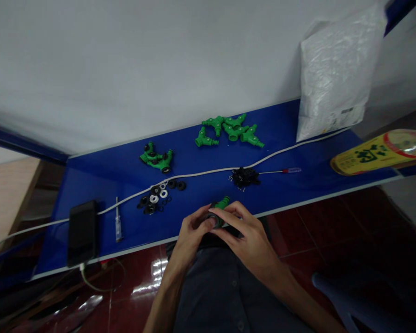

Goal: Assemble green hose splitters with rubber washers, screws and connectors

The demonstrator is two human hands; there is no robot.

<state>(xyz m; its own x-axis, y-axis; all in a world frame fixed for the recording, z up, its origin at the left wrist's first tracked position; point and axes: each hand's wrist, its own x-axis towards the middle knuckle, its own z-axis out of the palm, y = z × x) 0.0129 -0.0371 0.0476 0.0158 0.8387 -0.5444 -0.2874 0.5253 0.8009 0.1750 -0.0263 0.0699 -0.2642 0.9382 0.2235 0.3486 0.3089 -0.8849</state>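
Both hands meet at the front edge of the blue shelf. My left hand (pixel 193 231) grips a green Y-shaped fitting (pixel 223 202) with a black part on it, its thumb on a dark ring at the near end. From the other side, my right hand (pixel 244 231) has its fingers closed round the same fitting. Fingers hide much of the piece. Left of my hands lie black and white rings (pixel 154 199). Beyond them sit green fittings with black parts (pixel 161 161). Several plain green fittings (pixel 233 131) lie near the wall. A heap of small black parts and screws (pixel 244 177) is just beyond my right hand.
A white cable (pixel 208 172) crosses the blue shelf (pixel 125 162). At left are a phone (pixel 82 233) and a clear-handled screwdriver (pixel 118 225); another screwdriver (pixel 291 170) touches the black heap. A white plastic package (pixel 336 74) and a yellow-labelled bottle (pixel 377 152) stand at right.
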